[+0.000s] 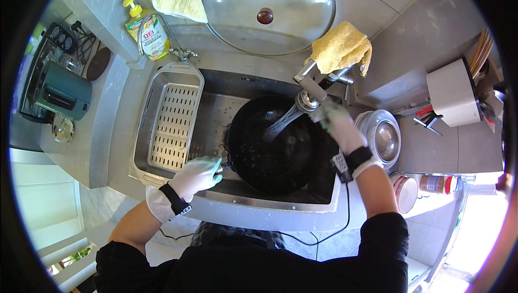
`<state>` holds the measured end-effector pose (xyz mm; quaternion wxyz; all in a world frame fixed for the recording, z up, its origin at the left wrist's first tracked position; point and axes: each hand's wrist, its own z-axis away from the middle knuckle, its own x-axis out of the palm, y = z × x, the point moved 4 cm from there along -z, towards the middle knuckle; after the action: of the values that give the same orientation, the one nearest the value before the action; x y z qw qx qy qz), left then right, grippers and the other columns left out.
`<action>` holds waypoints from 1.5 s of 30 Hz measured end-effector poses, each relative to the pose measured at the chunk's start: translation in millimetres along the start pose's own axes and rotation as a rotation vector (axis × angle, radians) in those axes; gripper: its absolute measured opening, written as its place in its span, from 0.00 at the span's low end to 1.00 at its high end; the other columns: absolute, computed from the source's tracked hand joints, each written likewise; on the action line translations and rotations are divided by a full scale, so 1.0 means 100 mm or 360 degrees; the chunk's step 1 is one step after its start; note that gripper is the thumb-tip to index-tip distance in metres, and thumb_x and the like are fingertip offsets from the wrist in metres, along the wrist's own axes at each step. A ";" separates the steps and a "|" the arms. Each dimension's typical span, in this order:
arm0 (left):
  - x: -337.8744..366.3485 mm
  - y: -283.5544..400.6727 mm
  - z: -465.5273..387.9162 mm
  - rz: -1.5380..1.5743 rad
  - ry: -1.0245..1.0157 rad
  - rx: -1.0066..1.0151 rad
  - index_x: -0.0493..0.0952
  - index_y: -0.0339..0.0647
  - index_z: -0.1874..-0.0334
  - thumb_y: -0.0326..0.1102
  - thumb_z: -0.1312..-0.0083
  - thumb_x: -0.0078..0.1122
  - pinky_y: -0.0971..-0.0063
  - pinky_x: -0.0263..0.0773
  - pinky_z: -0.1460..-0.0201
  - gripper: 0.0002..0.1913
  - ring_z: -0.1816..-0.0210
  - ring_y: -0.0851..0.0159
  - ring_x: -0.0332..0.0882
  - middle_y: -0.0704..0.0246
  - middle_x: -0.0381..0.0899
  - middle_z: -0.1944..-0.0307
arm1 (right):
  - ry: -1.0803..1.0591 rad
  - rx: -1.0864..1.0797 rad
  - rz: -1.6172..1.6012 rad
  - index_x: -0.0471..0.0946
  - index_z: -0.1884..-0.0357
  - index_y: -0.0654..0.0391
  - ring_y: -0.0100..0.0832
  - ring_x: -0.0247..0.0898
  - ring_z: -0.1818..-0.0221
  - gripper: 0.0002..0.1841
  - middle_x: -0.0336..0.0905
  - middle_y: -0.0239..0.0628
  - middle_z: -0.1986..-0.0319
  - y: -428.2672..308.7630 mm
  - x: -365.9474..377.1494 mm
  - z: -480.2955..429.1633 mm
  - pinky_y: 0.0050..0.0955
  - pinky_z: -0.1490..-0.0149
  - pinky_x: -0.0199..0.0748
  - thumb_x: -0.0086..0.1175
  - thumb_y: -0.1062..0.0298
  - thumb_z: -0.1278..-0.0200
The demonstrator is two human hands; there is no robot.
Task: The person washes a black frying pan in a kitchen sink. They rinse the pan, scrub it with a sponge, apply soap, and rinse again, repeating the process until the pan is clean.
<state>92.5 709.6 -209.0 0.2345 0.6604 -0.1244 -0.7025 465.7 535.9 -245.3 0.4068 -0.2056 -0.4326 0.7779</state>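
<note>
A black wok [271, 147] sits in the stainless steel sink [218, 111]. My gloved left hand [198, 175] is closed around the wok's handle [223, 167] at its left side. Water [281, 125] sprays from the faucet head [306, 102] down into the wok. Blurred by motion, my gloved right hand [338, 123] is at the right of the faucet head, above the wok's rim. Whether its fingers grip anything is not clear. Both wrists wear black straps.
A perforated steel drain basket [174, 125] spans the sink's left side. Behind it stand a soap pouch [149, 36] and a small tap [184, 53]. A glass lid [251, 14] leans on the wall. A yellow cloth [342, 48] drapes the faucet. Bowls [384, 137] sit right.
</note>
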 end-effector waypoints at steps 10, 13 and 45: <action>0.00 0.52 -1.39 0.2332 -0.0183 -0.0792 0.51 0.40 0.21 0.62 0.25 0.45 0.61 0.57 0.25 0.40 0.25 0.56 0.56 0.59 0.53 0.23 | -0.0390 0.0125 -0.1239 0.76 0.45 0.58 0.32 0.81 0.55 0.12 0.83 0.33 0.54 0.61 1.08 0.38 0.31 0.48 0.79 0.47 0.70 0.24; 0.22 0.58 -1.69 0.2938 -0.0178 -0.0877 0.68 0.48 0.33 0.53 0.22 0.44 0.68 0.66 0.35 0.23 0.42 0.70 0.71 0.70 0.73 0.40 | -0.0223 -0.0571 -0.0386 0.74 0.39 0.58 0.34 0.77 0.47 0.17 0.79 0.38 0.47 0.65 0.98 0.40 0.30 0.42 0.74 0.48 0.64 0.23; 0.71 0.47 -1.97 0.3025 0.0423 -0.0977 0.77 0.42 0.58 0.35 0.22 0.45 0.85 0.60 0.78 0.10 0.76 0.77 0.69 0.74 0.77 0.69 | -0.0374 -0.0050 -0.1177 0.73 0.51 0.58 0.37 0.75 0.63 0.20 0.77 0.40 0.61 0.67 1.02 0.25 0.35 0.59 0.74 0.44 0.50 0.23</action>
<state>293.1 661.3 -267.0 0.8694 0.2713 -0.3861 -0.1465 358.8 586.0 -284.5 0.6041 0.0486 -0.5331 0.5903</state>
